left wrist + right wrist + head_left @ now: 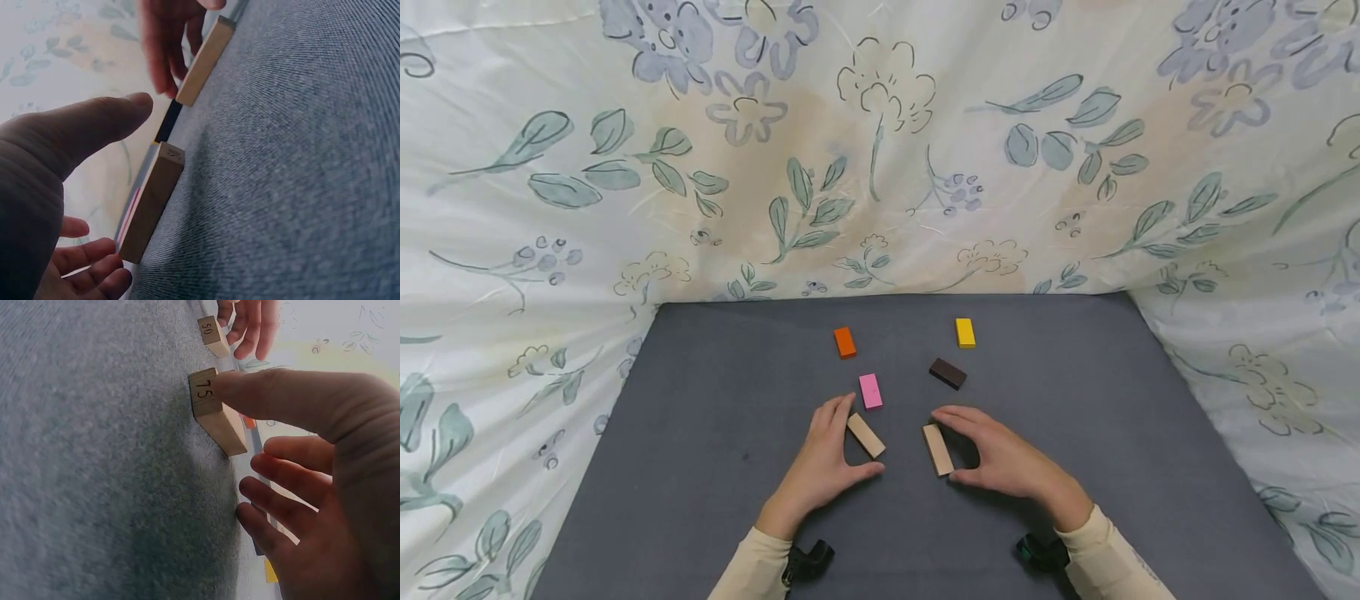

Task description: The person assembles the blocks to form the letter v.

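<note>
Two plain wooden blocks lie on the grey cloth between my hands. My left hand curves around the left wooden block. Its fingertips are by the far end, while the thumb stands apart from the near end, as the left wrist view shows. The right wooden block has "75" printed on its near end. My right hand is spread around that block, fingertips near the far end and thumb close to the near one; firm contact cannot be made out. The left block reads "50" in the right wrist view.
Beyond the hands lie a pink block, an orange block, a dark brown block and a yellow block. A flowered cloth rises behind the grey table surface and flanks it.
</note>
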Demonstrator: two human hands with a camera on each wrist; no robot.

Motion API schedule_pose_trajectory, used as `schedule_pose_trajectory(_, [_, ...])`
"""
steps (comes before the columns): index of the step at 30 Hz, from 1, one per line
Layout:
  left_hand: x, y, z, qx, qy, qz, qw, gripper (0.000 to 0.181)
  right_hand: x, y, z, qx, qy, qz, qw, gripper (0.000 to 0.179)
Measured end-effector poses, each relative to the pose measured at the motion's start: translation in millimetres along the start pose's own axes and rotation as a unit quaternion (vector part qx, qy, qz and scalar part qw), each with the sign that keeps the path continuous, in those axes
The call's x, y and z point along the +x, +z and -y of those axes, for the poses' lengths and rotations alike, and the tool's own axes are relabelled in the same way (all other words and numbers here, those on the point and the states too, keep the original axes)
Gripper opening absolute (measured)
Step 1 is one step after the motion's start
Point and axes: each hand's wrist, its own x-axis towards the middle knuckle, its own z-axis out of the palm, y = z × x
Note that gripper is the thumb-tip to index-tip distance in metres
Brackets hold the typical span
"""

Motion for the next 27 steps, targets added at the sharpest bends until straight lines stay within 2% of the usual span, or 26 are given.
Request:
schedule_pose_trajectory(12, [2.7,5.1,-0.9,0.025,0.002,0.004,0.9997,0.106,3.8,6.8,-0.3,-0.023,0.001,0.001,0.9997,0.077])
schedule_pose_trajectory(17, [4.3,6.1,-3.2,0.04,-0.002,-0.001,0.9992,0.102,3.8,5.5,-1.0,-0.026,0.002,-0.001,0.9997,0.073])
schedule_pose_trajectory(27, [4.4,13.5,-1.2,0.053,0.011,-0.018,0.9984,0.092,3.6,7.7,-4.4,-0.024,-0.007,-0.009,0.9997,0.072])
